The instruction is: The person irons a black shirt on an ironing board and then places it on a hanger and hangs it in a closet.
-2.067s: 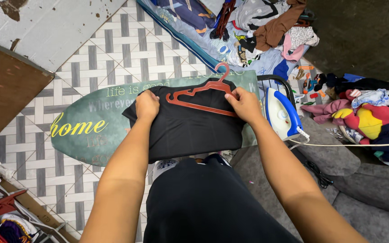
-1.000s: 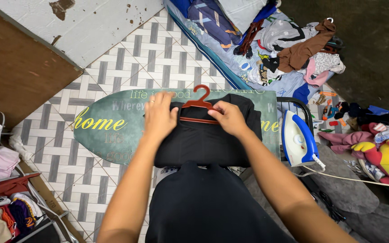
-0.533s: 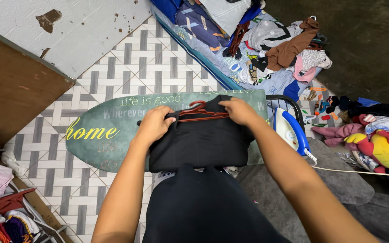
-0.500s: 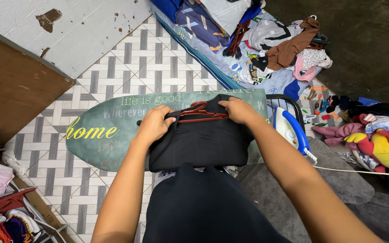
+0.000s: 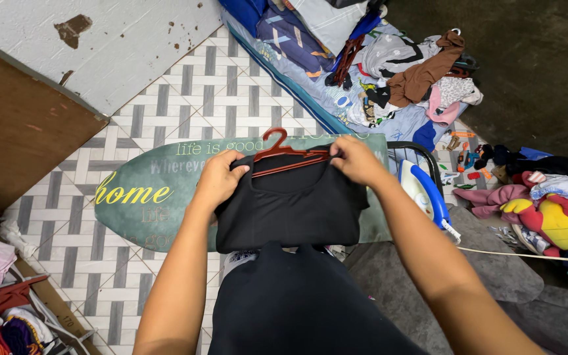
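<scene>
Fitting red hanger (image 5: pixel 288 155) into black shirt (image 5: pixel 292 209) on ironing board (image 5: pixel 152 190). Left hand (image 5: pixel 219 179), right hand (image 5: pixel 356 160) pinching shoulders, fingers closed on cloth. Next: seating hanger ends evenly. Iron (image 5: pixel 425 194) just right.

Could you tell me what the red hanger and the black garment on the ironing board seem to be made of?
The red hanger looks like moulded plastic: thin, smooth, evenly coloured bars. The black garment seems a soft matte knit, probably cotton or a blend, since it folds limply without shine.
</scene>
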